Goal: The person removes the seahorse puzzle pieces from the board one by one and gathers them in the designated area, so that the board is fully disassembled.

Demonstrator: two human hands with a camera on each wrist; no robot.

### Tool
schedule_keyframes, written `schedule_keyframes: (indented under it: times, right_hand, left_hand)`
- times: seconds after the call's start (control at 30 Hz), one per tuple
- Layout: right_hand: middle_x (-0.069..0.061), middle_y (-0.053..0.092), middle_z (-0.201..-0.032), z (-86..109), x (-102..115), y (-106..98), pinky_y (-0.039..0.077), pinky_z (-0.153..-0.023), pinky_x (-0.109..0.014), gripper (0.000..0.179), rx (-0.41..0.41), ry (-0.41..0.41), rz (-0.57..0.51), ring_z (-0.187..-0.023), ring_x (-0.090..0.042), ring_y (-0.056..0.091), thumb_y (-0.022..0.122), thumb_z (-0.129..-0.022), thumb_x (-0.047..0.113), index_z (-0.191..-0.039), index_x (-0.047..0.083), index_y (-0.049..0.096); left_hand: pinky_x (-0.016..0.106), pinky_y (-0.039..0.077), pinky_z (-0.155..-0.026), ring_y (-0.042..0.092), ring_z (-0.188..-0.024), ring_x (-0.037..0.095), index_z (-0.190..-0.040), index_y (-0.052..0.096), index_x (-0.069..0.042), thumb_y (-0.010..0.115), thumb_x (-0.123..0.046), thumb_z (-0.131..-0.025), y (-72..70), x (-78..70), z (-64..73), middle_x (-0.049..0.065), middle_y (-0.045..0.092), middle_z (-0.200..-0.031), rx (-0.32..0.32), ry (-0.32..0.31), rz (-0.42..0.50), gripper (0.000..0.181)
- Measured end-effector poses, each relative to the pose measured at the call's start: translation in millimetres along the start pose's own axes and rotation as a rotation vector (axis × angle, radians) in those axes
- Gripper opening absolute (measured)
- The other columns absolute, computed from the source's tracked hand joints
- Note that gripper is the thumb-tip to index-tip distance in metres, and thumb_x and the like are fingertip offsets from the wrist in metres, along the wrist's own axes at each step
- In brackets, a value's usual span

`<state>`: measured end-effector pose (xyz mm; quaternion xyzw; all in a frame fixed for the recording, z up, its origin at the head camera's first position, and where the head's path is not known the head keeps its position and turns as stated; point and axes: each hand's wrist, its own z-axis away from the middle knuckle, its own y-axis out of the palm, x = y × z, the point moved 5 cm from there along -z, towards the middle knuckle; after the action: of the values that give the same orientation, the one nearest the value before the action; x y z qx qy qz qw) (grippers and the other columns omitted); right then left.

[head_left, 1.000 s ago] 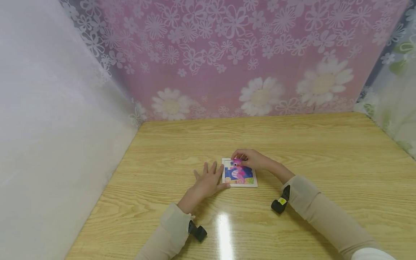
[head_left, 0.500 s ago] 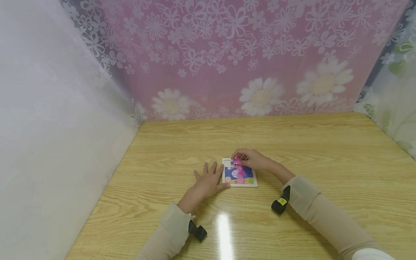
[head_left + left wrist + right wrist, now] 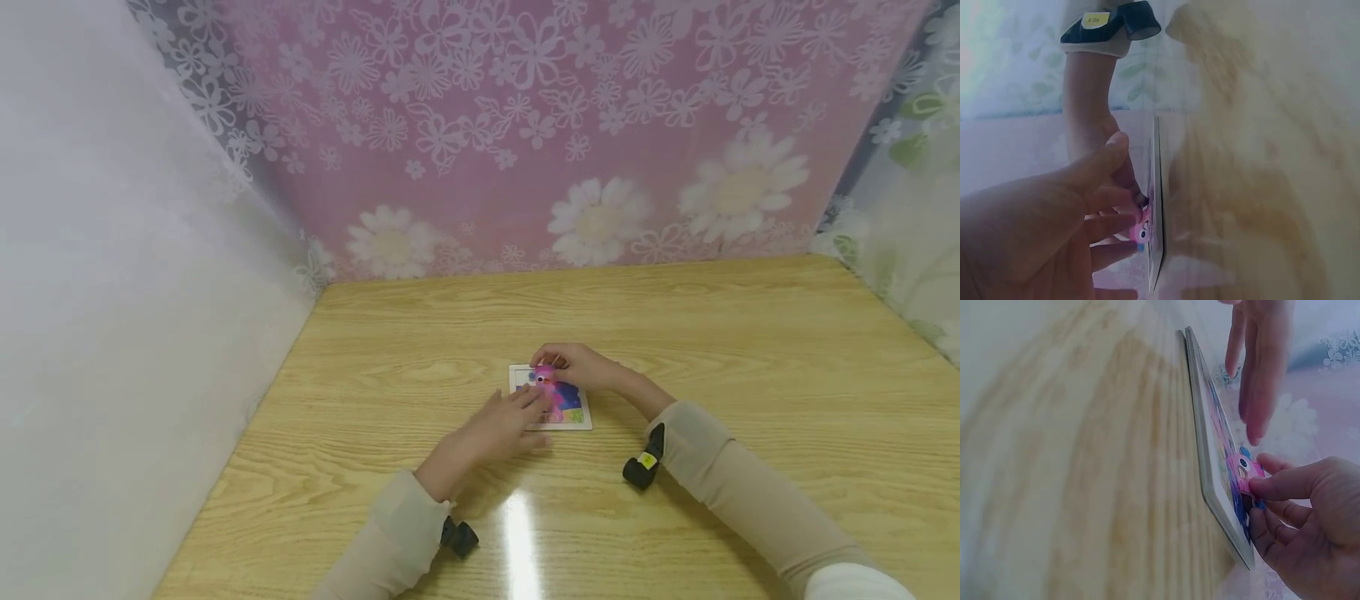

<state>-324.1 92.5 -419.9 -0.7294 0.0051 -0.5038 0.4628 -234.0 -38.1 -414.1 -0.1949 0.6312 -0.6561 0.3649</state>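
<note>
Pink piece [image 3: 1250, 471] between right fingers [image 3: 1291, 484]

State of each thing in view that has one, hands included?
Pink puzzle piece: pinched, raised at least partly off the board; lower-edge contact unclear.
Puzzle board: flat on the table, partly covered by the hands; pale patch visible at far left corner.
Right hand: pinching the piece.
Left hand: fingers extended, hovering over the board.
</note>
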Motion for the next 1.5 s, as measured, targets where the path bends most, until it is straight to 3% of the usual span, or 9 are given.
schedule_keyframes:
  times: [0.07, 0.2, 0.57, 0.97, 1.07, 1.33, 1.5]
  right_hand:
    - [-0.012, 0.061, -0.102, 0.2, -0.1, 0.3, 0.046, -0.079, -0.044, 0.025, 0.005, 0.009, -0.001, -0.092, -0.029, 0.057, 0.052, -0.088, -0.007, -0.11, 0.003, 0.058]
    - [-0.011, 0.06, -0.102, 0.7, 1.0, 0.3, 0.045, -0.081, -0.044, 0.025, 0.012, 0.023, -0.006, -0.093, -0.029, 0.056, 0.052, -0.089, -0.006, -0.111, 0.003, 0.058]
    - [-0.01, 0.06, -0.099, 1.6, 2.4, -7.5, 0.046, -0.077, -0.042, 0.026, -0.033, 0.024, -0.009, -0.091, -0.028, 0.056, 0.054, -0.087, -0.007, -0.11, 0.003, 0.059]
    - [-0.011, 0.06, -0.102, 14.8, 6.8, -31.7, 0.046, -0.078, -0.044, 0.023, -0.104, -0.041, -0.015, -0.092, -0.03, 0.057, 0.059, -0.089, 0.001, -0.112, 0.001, 0.058]
    - [-0.012, 0.06, -0.103, 21.3, 3.5, -38.4, 0.047, -0.078, -0.045, 0.024, -0.119, -0.026, -0.006, -0.092, -0.03, 0.057, 0.058, -0.089, 0.001, -0.113, 0.002, 0.058]
    - [-0.011, 0.06, -0.105, 43.8, -7.4, -56.4, 0.047, -0.076, -0.041, 0.027, -0.166, 0.033, 0.036, -0.089, -0.026, 0.057, 0.054, -0.09, -0.005, -0.115, 0.002, 0.06]
    - [-0.012, 0.061, -0.107, 58.5, -14.7, -64.7, 0.046, -0.077, -0.04, 0.026, -0.18, 0.049, 0.04, -0.09, -0.025, 0.056, 0.053, -0.091, -0.004, -0.116, 0.001, 0.06]
  left_hand:
    - [0.052, 0.02, -0.102, 0.017, -0.135, 0.024, -0.145, 0.028, -0.011, 0.042, -0.047, -0.094, 2.1, -4.0, -0.4, 0.006, 0.022, -0.149, 0.034, 0.031, -0.014, 0.064]
    - [0.05, 0.02, -0.103, 0.014, -0.136, 0.021, -0.145, 0.029, -0.013, 0.039, -0.05, -0.094, 7.2, -4.5, -1.9, 0.002, 0.02, -0.15, 0.078, 0.031, -0.021, 0.064]
    - [0.049, 0.021, -0.103, 0.016, -0.136, 0.022, -0.145, 0.031, -0.015, 0.039, -0.051, -0.093, 4.5, -4.8, -2.9, 0.002, 0.021, -0.15, 0.086, 0.011, -0.026, 0.064]
    - [0.05, 0.018, -0.104, 0.018, -0.135, 0.027, -0.139, 0.043, -0.014, 0.044, -0.045, -0.094, 2.6, -3.9, -6.1, 0.005, 0.028, -0.147, -0.035, 0.058, -0.051, 0.054]
    - [0.051, 0.017, -0.104, 0.015, -0.136, 0.029, -0.14, 0.041, -0.014, 0.047, -0.046, -0.093, 2.8, 1.0, -8.4, 0.006, 0.026, -0.148, -0.068, 0.012, -0.04, 0.057]
    - [0.062, 0.013, -0.099, 0.008, -0.135, 0.039, -0.146, 0.027, -0.01, 0.048, -0.055, -0.088, 8.4, 22.7, -6.8, 0.011, 0.015, -0.151, -0.066, -0.261, 0.035, 0.076]
    - [0.067, 0.011, -0.096, 0.006, -0.133, 0.043, -0.146, 0.023, -0.006, 0.051, -0.055, -0.087, 8.1, 28.1, 0.2, 0.015, 0.013, -0.15, -0.067, -0.313, 0.115, 0.081]
